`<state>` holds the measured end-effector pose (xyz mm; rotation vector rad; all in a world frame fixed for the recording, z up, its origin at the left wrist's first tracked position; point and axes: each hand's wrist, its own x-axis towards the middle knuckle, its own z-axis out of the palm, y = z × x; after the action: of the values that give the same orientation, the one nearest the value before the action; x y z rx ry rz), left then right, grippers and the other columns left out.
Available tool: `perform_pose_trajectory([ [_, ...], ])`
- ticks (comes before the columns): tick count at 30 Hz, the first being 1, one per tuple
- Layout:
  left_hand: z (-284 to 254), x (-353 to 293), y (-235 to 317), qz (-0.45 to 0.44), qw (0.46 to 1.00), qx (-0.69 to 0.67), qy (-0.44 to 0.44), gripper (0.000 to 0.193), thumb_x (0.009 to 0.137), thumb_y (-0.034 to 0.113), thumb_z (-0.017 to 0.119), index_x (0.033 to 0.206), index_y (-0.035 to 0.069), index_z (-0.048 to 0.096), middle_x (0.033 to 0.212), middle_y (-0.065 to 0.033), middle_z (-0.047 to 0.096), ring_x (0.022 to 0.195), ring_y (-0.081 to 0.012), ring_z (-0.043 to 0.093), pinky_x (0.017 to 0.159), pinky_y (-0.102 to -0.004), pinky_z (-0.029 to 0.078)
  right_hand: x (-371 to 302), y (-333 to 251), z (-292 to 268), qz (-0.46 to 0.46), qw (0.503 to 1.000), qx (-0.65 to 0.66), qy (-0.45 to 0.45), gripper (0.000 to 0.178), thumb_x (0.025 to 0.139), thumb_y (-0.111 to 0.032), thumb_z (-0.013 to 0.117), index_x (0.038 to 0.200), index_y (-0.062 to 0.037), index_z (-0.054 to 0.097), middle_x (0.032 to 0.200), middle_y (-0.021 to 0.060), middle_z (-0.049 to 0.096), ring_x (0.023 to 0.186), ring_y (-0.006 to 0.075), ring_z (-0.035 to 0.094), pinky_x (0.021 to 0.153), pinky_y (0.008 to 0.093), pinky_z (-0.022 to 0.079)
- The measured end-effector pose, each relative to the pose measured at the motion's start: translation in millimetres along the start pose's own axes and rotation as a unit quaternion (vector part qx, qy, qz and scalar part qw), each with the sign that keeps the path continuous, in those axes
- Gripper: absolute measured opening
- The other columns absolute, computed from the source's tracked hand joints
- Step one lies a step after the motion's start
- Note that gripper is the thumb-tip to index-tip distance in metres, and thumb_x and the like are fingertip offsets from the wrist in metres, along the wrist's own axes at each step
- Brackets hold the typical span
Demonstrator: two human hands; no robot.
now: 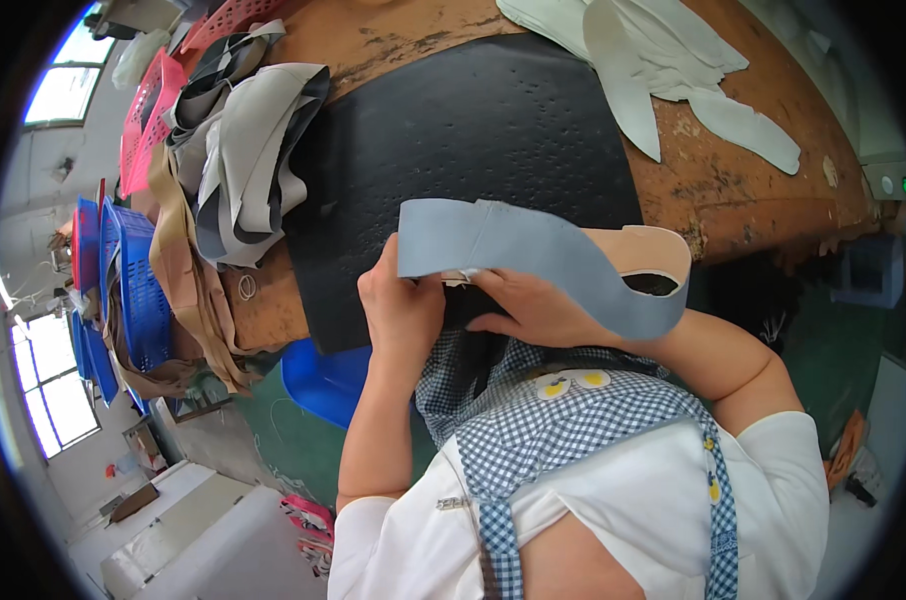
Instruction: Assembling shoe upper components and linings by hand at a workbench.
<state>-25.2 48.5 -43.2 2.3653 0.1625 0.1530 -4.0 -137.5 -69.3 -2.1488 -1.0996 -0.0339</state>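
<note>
A blue-grey leather shoe upper piece (518, 240) is held up in front of me, over the near edge of a black mat (463, 130). Its long band curves round at the right, where the beige inner side (628, 246) shows. My left hand (403, 303) is closed on the band's lower edge near its left end. Close beside it, my right hand (533, 308) grips the same lower edge, with its fingertips partly behind the leather. A small light-coloured bit (458, 279) shows between the two hands, too small to name.
Grey and white curved leather pieces (258, 150) lie piled at the table's left, with tan strips (178, 250) hanging over the edge. Pink (145, 125) and blue (138, 280) baskets stand beyond. White cut pieces (663, 60) lie at the back right of the worn wooden table (743, 215). A blue stool (323, 380) is below.
</note>
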Motion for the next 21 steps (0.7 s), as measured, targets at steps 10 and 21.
perform_pose_trajectory([
  [10, 4.5, -8.5, -10.7, -0.051, 0.998, -0.028, 0.014, 0.013, 0.088, 0.004, 0.063, 0.098, -0.003, 0.061, 0.075, -0.0211, 0.068, 0.071, -0.0336, 0.072, 0.061, -0.0359, 0.054, -4.3, 7.2, 20.1, -0.001, 0.987, 0.145, -0.071, 0.07, 0.087, -0.021, 0.069, 0.148, -0.0027, 0.039, 0.151, 0.0151, 0.039, 0.138, 0.0321, 0.041, 0.113, 0.0409, 0.036],
  [21, -5.7, 1.3, -0.8, -0.19, 0.973, -0.117, -0.064, 0.012, 0.089, 0.008, 0.066, 0.093, -0.003, 0.062, 0.067, -0.0112, 0.067, 0.057, -0.0181, 0.066, 0.051, -0.031, 0.05, -41.8, -3.6, 6.2, -0.063, 0.998, -0.008, 0.017, 0.042, 0.08, -0.002, 0.067, 0.122, 0.0032, 0.063, 0.132, 0.0143, 0.061, 0.126, 0.0318, 0.056, 0.105, 0.043, 0.046],
])
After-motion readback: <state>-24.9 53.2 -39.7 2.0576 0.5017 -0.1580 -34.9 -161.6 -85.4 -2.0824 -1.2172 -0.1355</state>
